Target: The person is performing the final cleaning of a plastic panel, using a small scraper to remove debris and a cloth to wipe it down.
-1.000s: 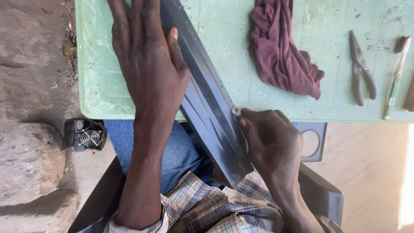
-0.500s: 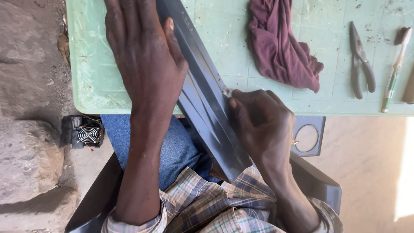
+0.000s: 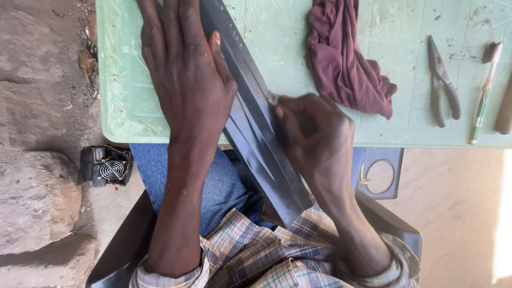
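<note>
A long dark metal strip [image 3: 255, 125] lies slanted across the near edge of the pale green cutting mat [image 3: 122, 90] and runs down toward my lap. My left hand [image 3: 184, 69] lies flat on the strip's upper part with the fingers spread, pressing it onto the mat. My right hand [image 3: 314, 138] is closed around a small metal tool whose tip [image 3: 272, 98] touches the strip's right edge. Most of that tool is hidden inside my fist.
A crumpled maroon cloth [image 3: 346, 58] lies on the mat to the right. Further right lie pliers [image 3: 441, 82], a toothbrush [image 3: 484, 93] and a brown handle [image 3: 504, 109]. On the ground to the left sit a small fan unit [image 3: 106, 166] and a rock [image 3: 34, 208].
My right hand with its tool has slid up along the strip's right edge, from below the mat's edge onto the mat. My left hand stays pressed on the strip.
</note>
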